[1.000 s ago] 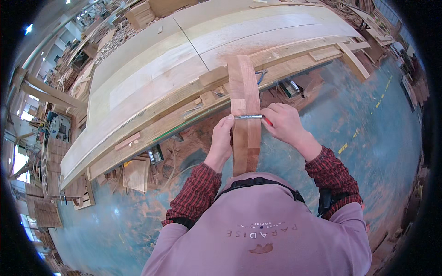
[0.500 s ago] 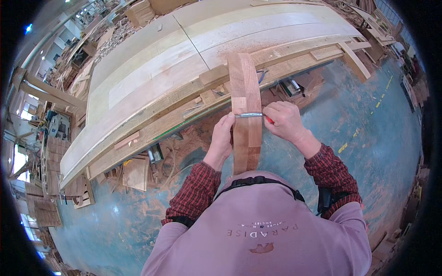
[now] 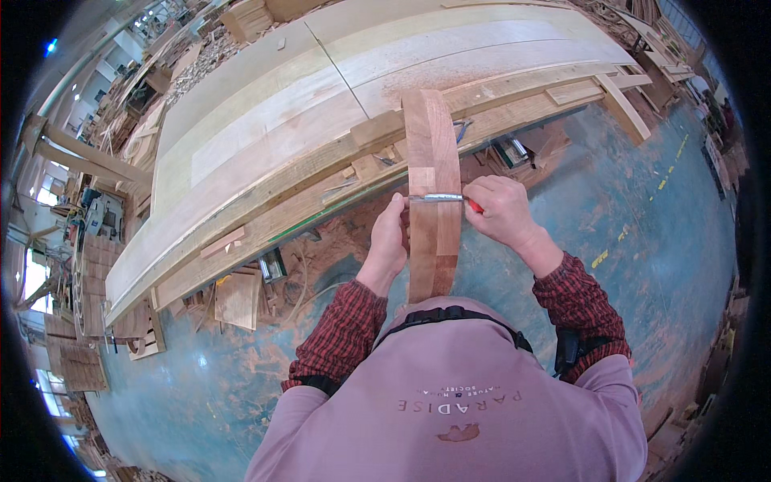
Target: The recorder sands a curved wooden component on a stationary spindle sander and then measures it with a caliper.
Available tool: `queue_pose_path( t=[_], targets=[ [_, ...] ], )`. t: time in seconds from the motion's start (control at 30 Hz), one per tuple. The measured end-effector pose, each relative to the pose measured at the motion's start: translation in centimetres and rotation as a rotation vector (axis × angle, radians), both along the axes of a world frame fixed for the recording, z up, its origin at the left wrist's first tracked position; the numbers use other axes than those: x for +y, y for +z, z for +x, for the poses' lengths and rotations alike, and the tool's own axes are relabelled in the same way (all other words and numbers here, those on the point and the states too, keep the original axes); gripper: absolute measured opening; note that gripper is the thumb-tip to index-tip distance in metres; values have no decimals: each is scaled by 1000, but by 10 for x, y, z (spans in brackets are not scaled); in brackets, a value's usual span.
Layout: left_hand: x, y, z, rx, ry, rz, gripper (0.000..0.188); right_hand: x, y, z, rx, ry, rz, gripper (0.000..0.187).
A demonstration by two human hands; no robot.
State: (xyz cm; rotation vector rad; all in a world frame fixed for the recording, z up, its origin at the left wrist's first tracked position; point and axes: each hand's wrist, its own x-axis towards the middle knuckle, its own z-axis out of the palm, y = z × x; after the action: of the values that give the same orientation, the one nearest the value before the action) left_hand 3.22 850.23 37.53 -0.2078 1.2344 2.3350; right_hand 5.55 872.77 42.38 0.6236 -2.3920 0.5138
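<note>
Versus a second ago, small changes: tool still across the board at about the same spot, more red handle showing, left thumb pointing up more. The wooden board sits between the hands, far end over the edge of the bench, near end by the person's chest. Right hand, at the board's right edge, is curled closed around the red handle of the metal tool. Left hand, at the left edge by the tool's other end, is partly open, fingers loosely bent; can't tell if it grips either. Board is long, slightly curved, brown, pieced from lighter and darker strips, with a pale patch just beyond the tool.
</note>
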Motion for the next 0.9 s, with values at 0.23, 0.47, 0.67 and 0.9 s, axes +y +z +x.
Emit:
queue_pose_path(
  t=[0.23,0.47,0.67,0.9],
  targets=[
    [-2,-9,-4,12,-12,-1,47,1,-3,1,-28,-31,17,7],
    [0,-6,-5,-14,-20,0,46,2,1,3,-17,-17,9,8],
    [1,-4,-4,-31,-5,2,46,2,0,3,-33,-8,-4,9],
    [-1,-5,-5,-5,-33,13,49,0,0,2,-46,-33,-37,6]
  ],
)
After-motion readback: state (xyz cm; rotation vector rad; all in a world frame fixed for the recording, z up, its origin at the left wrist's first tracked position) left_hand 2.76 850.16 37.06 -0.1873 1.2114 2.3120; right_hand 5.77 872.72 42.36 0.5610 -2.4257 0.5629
